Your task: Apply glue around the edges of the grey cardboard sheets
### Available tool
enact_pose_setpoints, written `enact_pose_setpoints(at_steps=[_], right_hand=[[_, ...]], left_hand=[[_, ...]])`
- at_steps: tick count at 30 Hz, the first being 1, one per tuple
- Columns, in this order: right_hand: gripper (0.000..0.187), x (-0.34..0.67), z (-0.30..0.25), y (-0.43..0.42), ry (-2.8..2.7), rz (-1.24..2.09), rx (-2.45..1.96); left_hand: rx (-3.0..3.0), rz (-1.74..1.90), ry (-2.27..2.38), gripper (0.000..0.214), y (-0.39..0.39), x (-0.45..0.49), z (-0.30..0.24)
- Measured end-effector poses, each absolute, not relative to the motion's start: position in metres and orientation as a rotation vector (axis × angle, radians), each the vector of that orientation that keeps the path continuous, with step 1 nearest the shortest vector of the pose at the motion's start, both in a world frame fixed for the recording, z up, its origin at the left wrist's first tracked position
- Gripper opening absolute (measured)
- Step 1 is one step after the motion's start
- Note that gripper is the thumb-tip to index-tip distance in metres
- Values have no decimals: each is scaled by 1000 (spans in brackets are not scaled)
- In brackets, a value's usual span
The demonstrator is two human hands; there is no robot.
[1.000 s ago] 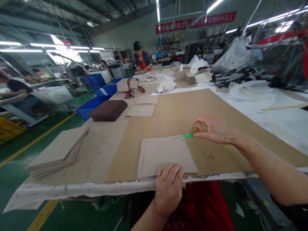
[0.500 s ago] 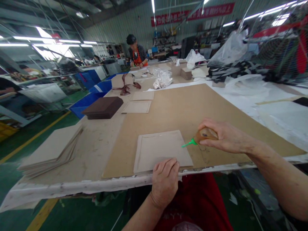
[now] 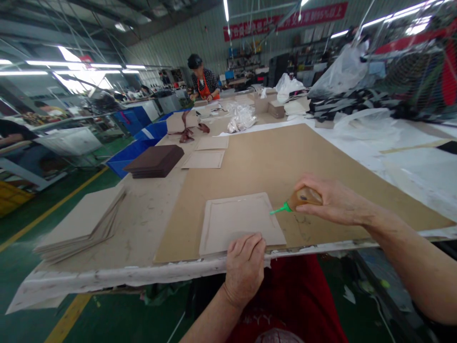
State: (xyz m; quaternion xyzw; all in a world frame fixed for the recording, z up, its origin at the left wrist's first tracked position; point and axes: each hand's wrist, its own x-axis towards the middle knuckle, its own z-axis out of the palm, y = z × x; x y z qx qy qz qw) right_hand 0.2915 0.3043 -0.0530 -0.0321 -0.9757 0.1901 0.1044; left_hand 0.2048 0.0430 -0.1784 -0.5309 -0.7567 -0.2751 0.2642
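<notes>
A flat beige panel (image 3: 235, 219), with a faint line along its borders, lies near the table's front edge. Over its near edge curl the fingers of my left hand (image 3: 245, 267), close together and gripping it there; the thumb is hidden. My right hand (image 3: 326, 197) is wrapped round an amber glue bottle (image 3: 303, 197) with a green nozzle. Tilted to the left, the nozzle's tip is at the panel's right edge; whether it touches I cannot tell. Beneath the panel is a large brown board (image 3: 264, 162).
On the left are a stack of beige panels (image 3: 82, 219) and a dark brown stack (image 3: 155, 161). Two beige panels (image 3: 203, 159) lie farther back, near crumpled clear plastic (image 3: 241, 116). Blue bins (image 3: 124, 155) stand beside the table. Another person (image 3: 204, 81) works at the far end.
The nozzle tip has shifted slightly away from me along the panel's right edge. My left hand and the panel stay nearly in place; the view has turned a little.
</notes>
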Motion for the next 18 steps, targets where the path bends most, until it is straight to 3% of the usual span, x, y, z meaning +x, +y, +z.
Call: enact_pose_setpoints(at_steps=[18], right_hand=[[30,342,-56,295,-2857,772,23]], left_hand=[[-1443,-739,-2057,18,44,205,-174]])
